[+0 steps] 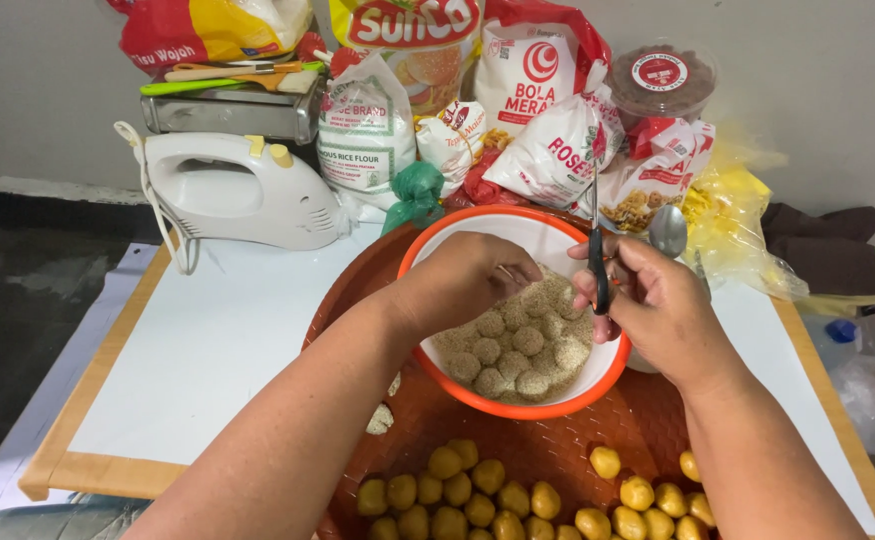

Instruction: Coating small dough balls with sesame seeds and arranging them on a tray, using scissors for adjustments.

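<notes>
At the centre of the frame, the left hand (468, 275) reaches into a round orange-rimmed white plastic bowl (478, 395), its fingers curled down and closed toward the contents; what they grip, if anything, is hidden under the hand. The bowl holds sesame-coated dough balls (518, 350) lying in loose sesame seeds. Just right of it, the right hand (658, 305) hovers over the bowl's rim, fingers folded shut around black-handled scissors (598, 250) whose thin blades point up toward the top of the frame. The bowl stands on a round brown perforated plastic tray (428, 420), and plain yellow dough balls (488, 500) crowd the tray's lower part along the bottom edge. The tray sits on a white board with a wooden edge (208, 350). In the upper left lies a white electric hand mixer (248, 190); flour bags (368, 130) and other packets line the top, and a metal spoon (668, 230) stands just beyond the right hand.
</notes>
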